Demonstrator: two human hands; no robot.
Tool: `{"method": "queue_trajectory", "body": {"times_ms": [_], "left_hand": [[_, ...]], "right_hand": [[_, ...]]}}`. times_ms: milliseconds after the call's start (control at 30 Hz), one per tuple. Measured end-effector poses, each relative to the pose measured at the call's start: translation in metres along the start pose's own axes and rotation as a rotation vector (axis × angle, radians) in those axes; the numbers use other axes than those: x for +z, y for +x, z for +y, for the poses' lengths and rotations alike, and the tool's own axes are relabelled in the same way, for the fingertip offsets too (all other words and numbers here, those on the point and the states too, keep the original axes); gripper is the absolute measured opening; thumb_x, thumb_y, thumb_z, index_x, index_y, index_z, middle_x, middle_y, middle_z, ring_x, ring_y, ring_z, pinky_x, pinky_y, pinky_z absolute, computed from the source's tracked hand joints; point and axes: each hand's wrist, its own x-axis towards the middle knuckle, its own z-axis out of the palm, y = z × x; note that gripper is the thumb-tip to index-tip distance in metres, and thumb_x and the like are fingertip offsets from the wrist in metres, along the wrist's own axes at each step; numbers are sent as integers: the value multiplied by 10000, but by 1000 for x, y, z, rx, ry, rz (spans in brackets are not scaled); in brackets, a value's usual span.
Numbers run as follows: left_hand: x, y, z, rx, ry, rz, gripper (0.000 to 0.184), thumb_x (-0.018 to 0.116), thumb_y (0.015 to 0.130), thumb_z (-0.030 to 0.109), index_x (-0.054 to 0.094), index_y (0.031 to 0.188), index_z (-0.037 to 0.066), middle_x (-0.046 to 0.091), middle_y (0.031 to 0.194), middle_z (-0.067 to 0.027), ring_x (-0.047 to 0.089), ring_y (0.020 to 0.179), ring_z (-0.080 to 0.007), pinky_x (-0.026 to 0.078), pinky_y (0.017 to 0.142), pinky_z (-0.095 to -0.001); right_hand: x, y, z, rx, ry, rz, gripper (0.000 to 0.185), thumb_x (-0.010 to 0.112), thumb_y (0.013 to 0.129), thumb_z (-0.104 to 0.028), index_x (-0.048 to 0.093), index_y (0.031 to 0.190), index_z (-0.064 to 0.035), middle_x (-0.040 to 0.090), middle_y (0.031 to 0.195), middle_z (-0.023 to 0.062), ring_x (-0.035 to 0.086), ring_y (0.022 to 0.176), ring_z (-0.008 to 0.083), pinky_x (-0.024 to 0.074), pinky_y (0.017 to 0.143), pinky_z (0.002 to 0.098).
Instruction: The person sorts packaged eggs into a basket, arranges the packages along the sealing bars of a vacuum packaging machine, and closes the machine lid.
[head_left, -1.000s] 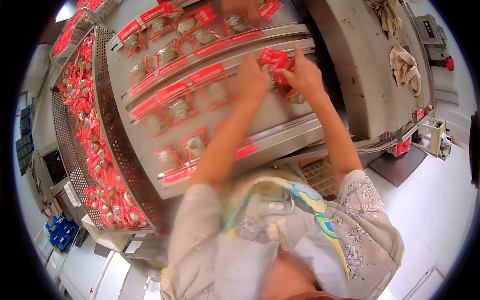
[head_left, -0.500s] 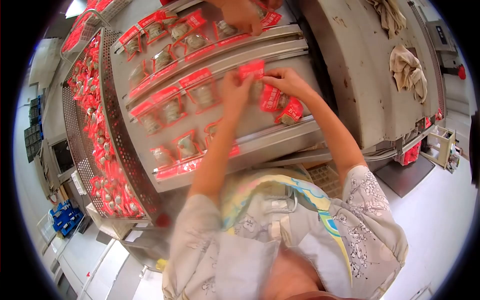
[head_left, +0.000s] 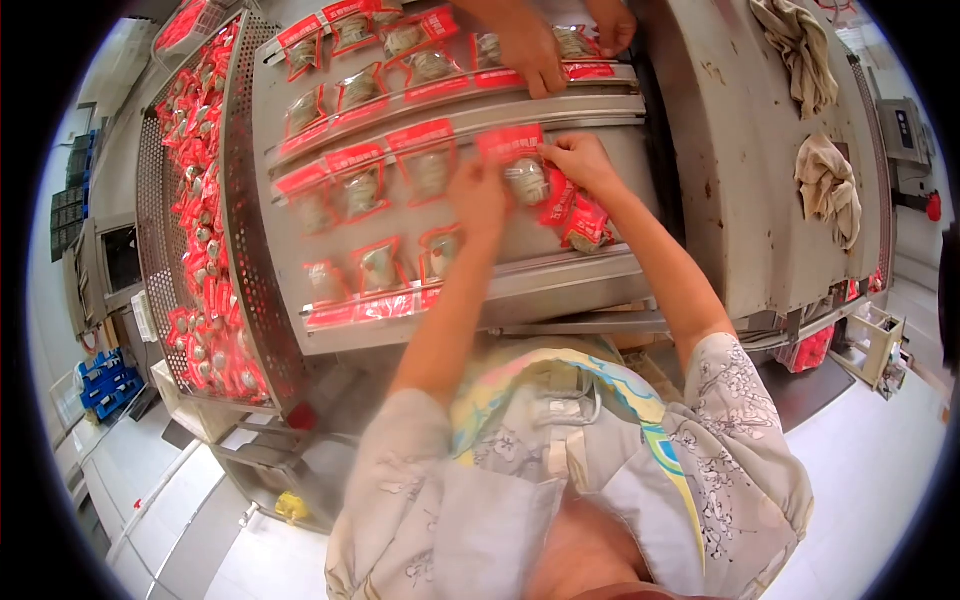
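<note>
A clear packet with a red top band and a pale, egg-shaped item inside point(head_left: 527, 182) lies flat in the nearer row of the metal work surface point(head_left: 400, 228). My right hand point(head_left: 585, 162) pinches its upper right corner between thumb and fingers. Smeared by motion, my left hand point(head_left: 478, 208) is at the packet's left side; whether its fingers grip the edge is unclear. Just below my right hand, a few more red packets point(head_left: 585, 222) overlap in a small pile. Similar packets point(head_left: 362, 190) lie lined up to the left of my left hand.
Another person's hands point(head_left: 540, 62) work over the far row of packets. Metal rails point(head_left: 460, 118) divide the surface. At left stands a perforated metal bin point(head_left: 250, 200) full of red packets. Cloths point(head_left: 828, 190) lie on the steel machine top point(head_left: 740, 150) at right.
The view has shifted, so the surface sits differently in frame. The packet's item now shows between my hands, and my left hand is lower on its left side. The other person's second hand shows more.
</note>
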Motion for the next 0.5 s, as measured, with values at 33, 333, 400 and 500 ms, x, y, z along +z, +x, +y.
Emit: {"method": "queue_trajectory", "body": {"times_ms": [33, 333, 400, 500], "left_hand": [[0, -4, 3, -49, -14, 3, 147, 639, 887, 123, 630, 803, 3, 601, 652, -8, 509, 546, -57, 392, 500, -204], [-2, 19, -11, -400, -136, 34, 91, 603, 896, 157, 580, 884, 70, 596, 770, -23, 540, 589, -115, 406, 467, -239], [0, 20, -6, -418, -153, 40, 104, 597, 899, 160, 567, 925, 64, 599, 826, -32, 547, 616, -124, 425, 498, -251], [5, 19, -13, -211, -124, 61, 196, 604, 891, 141, 533, 1033, 26, 598, 963, -74, 569, 748, -162, 466, 626, -279]], "right_hand": [[0, -1, -5, 50, -136, 19, 322, 697, 787, -359, 714, 788, -37, 644, 647, 67, 594, 574, 148, 470, 568, 310], [12, 39, 25, -120, -110, 116, 364, 681, 775, -409, 707, 736, -48, 658, 657, 70, 609, 581, 191, 477, 604, 337], [16, 39, 25, -173, 39, 113, 344, 672, 803, -367, 697, 721, -35, 647, 637, 55, 606, 578, 156, 466, 580, 321], [19, 36, 25, -206, 184, 94, 303, 654, 841, -303, 687, 748, -16, 634, 626, 34, 597, 574, 113, 459, 556, 300]]}}
